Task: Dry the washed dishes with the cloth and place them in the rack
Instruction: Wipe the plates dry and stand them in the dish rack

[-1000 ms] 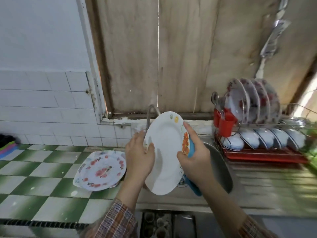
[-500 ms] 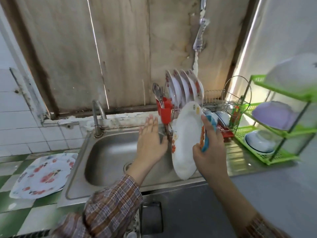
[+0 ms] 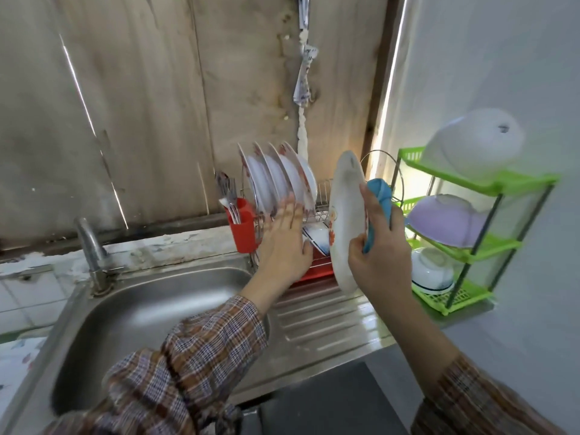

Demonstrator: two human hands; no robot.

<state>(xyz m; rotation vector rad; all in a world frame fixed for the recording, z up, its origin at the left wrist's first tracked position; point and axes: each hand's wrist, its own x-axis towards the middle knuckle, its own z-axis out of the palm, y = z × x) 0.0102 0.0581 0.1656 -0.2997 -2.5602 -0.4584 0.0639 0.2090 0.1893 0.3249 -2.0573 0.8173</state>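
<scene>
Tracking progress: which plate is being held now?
The orange-patterned plate in the right hand, with the blue cloth; neighbouring plates stand in the dish rack.

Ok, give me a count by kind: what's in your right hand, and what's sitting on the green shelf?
Plates in the right hand: 1, the white plate
Cloths in that hand: 1, the blue cloth
Bowls on the green shelf: 3, all upturned: white bowl on top, purple bowl in the middle, banded white bowl at the bottom
Total: 5

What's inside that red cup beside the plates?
Metal cutlery stands in the red cup, upper ends sticking out. The cup's wall hides the lower ends, so I cannot count pieces.
</scene>
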